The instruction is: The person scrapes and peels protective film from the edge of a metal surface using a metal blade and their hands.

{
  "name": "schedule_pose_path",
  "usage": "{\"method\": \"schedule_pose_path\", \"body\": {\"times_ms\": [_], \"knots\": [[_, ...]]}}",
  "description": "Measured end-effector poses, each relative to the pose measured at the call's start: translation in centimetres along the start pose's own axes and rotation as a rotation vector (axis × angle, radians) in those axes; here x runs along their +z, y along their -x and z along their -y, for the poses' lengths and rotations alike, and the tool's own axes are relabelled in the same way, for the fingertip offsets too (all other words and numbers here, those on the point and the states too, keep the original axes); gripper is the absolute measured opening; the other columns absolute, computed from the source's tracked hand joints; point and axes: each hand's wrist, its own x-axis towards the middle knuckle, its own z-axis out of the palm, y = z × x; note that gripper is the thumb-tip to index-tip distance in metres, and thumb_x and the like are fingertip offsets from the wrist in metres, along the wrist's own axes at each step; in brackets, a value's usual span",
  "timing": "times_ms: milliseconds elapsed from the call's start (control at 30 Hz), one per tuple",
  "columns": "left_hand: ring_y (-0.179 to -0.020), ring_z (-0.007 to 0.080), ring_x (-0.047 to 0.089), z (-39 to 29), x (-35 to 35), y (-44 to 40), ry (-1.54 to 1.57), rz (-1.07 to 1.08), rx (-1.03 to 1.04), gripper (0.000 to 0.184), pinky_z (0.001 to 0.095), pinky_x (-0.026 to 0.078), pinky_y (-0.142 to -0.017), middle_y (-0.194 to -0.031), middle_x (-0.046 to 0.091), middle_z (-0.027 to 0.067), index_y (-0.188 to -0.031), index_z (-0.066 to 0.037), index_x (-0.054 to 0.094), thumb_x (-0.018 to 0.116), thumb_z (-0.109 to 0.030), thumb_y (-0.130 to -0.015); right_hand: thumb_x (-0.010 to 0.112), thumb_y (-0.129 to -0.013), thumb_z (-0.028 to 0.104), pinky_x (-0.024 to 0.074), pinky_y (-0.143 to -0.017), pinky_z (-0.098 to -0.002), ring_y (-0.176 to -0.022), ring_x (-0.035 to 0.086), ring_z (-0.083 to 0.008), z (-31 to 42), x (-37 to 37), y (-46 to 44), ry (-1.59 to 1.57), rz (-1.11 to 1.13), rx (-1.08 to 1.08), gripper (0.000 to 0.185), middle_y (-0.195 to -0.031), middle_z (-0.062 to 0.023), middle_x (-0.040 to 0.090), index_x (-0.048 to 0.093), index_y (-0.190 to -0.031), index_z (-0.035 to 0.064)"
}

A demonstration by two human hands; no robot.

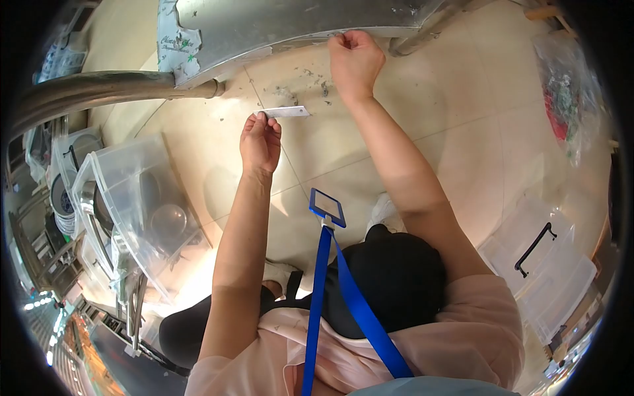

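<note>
My left hand (261, 142) pinches one end of a flat, pale metal blade (289, 111) with a small hole near its far end. The blade points right, above the tiled floor. Further up and to the right, my right hand (357, 64) is closed at the lower edge of a stainless steel panel (297, 23). Whatever lies between those fingertips is too small or hidden to name. Torn printed protective film (177, 46) clings to the panel's left end. Grey scraps (285, 92) are scattered on the floor below the panel.
A curved metal tube (125, 86) extends left from below the panel. Clear plastic bins (142, 198) with metalware stand at left. At right are a plastic bag (564, 92) and a clear box (551, 264) with a black handle. A blue lanyard badge (327, 207) hangs before me.
</note>
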Motion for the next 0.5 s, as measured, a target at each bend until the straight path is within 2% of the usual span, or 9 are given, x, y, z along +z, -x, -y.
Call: {"method": "schedule_pose_path", "body": {"times_ms": [100,200,300,333,433,467,500], "knots": [[-0.064,0.01,0.049,0.1,-0.3,0.1,0.025,0.012,-0.008,0.007,0.0222,0.046,-0.061,-0.074,0.05,0.0025,-0.082,-0.004,0.046,0.044,-0.008,-0.088,0.06,-0.066,0.009,0.045,-0.056,-0.0319,-0.055,0.056,-0.0224,0.1,0.0,0.3,0.034,0.0,-0.049,0.009,-0.06,-0.0092,0.058,0.057,-0.064,0.002],[-0.065,0.01,0.05,0.2,-0.6,0.0,0.047,0.019,-0.027,0.007,0.0223,0.046,-0.062,-0.074,0.051,0.0023,-0.082,-0.005,0.046,0.045,-0.008,-0.088,0.061,-0.066,0.008,0.0452,-0.054,-0.0308,-0.054,0.056,-0.0216,0.1,-0.2,1.1,0.017,-0.011,-0.289,0.008,-0.062,-0.0091,0.058,0.056,-0.065,0.0016],[-0.065,0.0104,0.05,0.3,-1.0,-0.2,0.08,0.032,-0.025,0.006,0.0222,0.046,-0.062,-0.074,0.051,0.0024,-0.081,-0.006,0.046,0.046,-0.008,-0.087,0.062,-0.066,0.009,0.0452,-0.053,-0.0304,-0.054,0.056,-0.0219,0.6,0.1,3.8,-0.156,0.094,-0.348,0.01,-0.064,-0.0091,0.058,0.056,-0.07,0.0015],[-0.065,0.0105,0.05,0.2,-1.1,-0.2,0.088,0.037,-0.024,0.006,0.0223,0.046,-0.062,-0.074,0.051,0.0024,-0.081,-0.006,0.046,0.046,-0.008,-0.087,0.061,-0.069,0.008,0.0453,-0.054,-0.0313,-0.057,0.057,-0.0231,0.2,0.0,4.1,-0.142,0.129,-0.226,0.01,-0.067,-0.0097,0.058,0.056,-0.073,0.0016],[-0.066,0.0108,0.05,-0.4,-1.5,-0.1,0.104,0.032,-0.018,0.006,0.0224,0.046,-0.063,-0.074,0.052,0.0022,-0.08,-0.006,0.047,0.047,-0.008,-0.086,0.059,-0.071,0.007,0.0453,-0.056,-0.0318,-0.062,0.056,-0.0248,-1.7,-1.0,3.4,-0.02,0.204,-0.3,0.007,-0.069,-0.0104,0.057,0.056,-0.072,0.0016],[-0.066,0.0108,0.05,-0.6,-1.6,-0.1,0.107,0.021,-0.019,0.006,0.0223,0.046,-0.063,-0.074,0.052,0.0022,-0.08,-0.006,0.047,0.048,-0.008,-0.086,0.057,-0.074,0.008,0.0451,-0.057,-0.0318,-0.065,0.056,-0.0263,-2.5,-1.0,3.3,0.02,0.218,-0.41,0.007,-0.07,-0.0113,0.057,0.055,-0.072,0.0014],[-0.066,0.0109,0.05,-0.7,-1.7,-0.1,0.111,0.009,-0.022,0.006,0.0223,0.046,-0.063,-0.074,0.052,0.0021,-0.08,-0.006,0.047,0.048,-0.008,-0.086,0.057,-0.075,0.009,0.0451,-0.057,-0.0316,-0.065,0.056,-0.026,-2.6,-1.1,3.5,0.051,0.267,-0.402,0.008,-0.07,-0.0111,0.057,0.055,-0.073,0.0012]]}}
